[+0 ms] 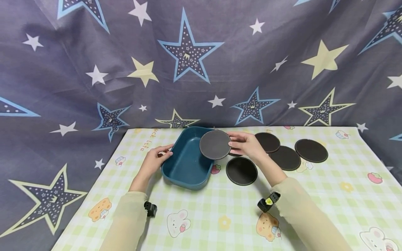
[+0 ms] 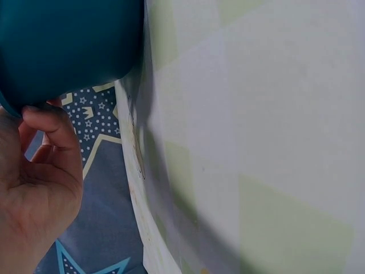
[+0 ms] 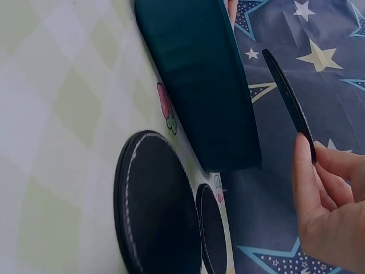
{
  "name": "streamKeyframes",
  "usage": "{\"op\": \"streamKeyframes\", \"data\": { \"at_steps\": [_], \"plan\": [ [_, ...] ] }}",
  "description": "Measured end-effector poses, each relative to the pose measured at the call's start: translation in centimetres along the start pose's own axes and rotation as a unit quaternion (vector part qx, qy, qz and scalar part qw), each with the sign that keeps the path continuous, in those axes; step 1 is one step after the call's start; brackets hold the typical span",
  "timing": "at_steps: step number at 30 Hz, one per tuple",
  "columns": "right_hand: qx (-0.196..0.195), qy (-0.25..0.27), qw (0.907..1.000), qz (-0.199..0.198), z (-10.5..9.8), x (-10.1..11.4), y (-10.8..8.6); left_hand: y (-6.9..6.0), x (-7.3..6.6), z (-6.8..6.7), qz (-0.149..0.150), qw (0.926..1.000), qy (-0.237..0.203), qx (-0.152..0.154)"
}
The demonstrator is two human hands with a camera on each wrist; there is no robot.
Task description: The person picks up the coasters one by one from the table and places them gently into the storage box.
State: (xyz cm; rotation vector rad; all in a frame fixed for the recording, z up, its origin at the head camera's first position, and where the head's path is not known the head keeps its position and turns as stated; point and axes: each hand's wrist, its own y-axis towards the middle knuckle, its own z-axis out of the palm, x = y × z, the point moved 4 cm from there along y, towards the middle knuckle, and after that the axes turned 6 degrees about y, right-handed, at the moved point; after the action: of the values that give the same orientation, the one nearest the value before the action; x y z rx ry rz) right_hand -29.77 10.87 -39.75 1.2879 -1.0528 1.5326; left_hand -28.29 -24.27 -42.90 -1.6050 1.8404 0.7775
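A teal rectangular basin (image 1: 188,164) stands on the table, and my left hand (image 1: 154,158) grips its left rim. In the left wrist view the left hand (image 2: 43,177) has thumb and fingers at the rim of the basin (image 2: 68,45). My right hand (image 1: 248,144) pinches a round dark coaster (image 1: 215,144) by its right edge, over the basin's right side. In the right wrist view the right hand (image 3: 331,194) holds that coaster (image 3: 290,100) nearly edge-on to the view, above the basin (image 3: 199,85). The basin's inside, where visible, holds nothing.
Right of the basin lie several black round coasters: one nearest it (image 1: 242,171), two touching or overlapping (image 1: 267,141) (image 1: 285,158), and one at the far right (image 1: 311,150). Another is partly hidden behind the right hand. A star-patterned cloth (image 1: 220,69) hangs behind the checked table cover (image 1: 220,209).
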Motion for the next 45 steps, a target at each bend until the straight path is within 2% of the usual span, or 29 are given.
{"op": "streamKeyframes", "data": {
  "at_steps": [9, 23, 27, 38, 45],
  "plan": [
    [-0.008, -0.001, 0.9999, 0.012, 2.0, 0.2, 1.3, 0.2, 0.1, 0.0, -0.006, 1.0000, 0.002, 0.001],
    [0.005, -0.010, 0.9999, 0.002, 4.6, 0.1, 2.8, 0.3, 0.2, 0.0, 0.000, 1.0000, 0.002, -0.001],
    [0.003, -0.011, 0.9999, 0.010, 5.2, 0.0, 3.0, 0.1, 0.0, 0.0, 0.000, 1.0000, -0.005, 0.001],
    [-0.009, -0.039, 0.9989, 0.025, 6.6, -1.1, 4.0, 0.2, 0.1, 0.0, 0.000, 1.0000, -0.002, -0.001],
    [-0.010, -0.063, 0.9978, 0.017, 7.0, -1.4, 4.4, 0.2, 0.1, 0.0, 0.002, 1.0000, -0.003, -0.001]
  ]
}}
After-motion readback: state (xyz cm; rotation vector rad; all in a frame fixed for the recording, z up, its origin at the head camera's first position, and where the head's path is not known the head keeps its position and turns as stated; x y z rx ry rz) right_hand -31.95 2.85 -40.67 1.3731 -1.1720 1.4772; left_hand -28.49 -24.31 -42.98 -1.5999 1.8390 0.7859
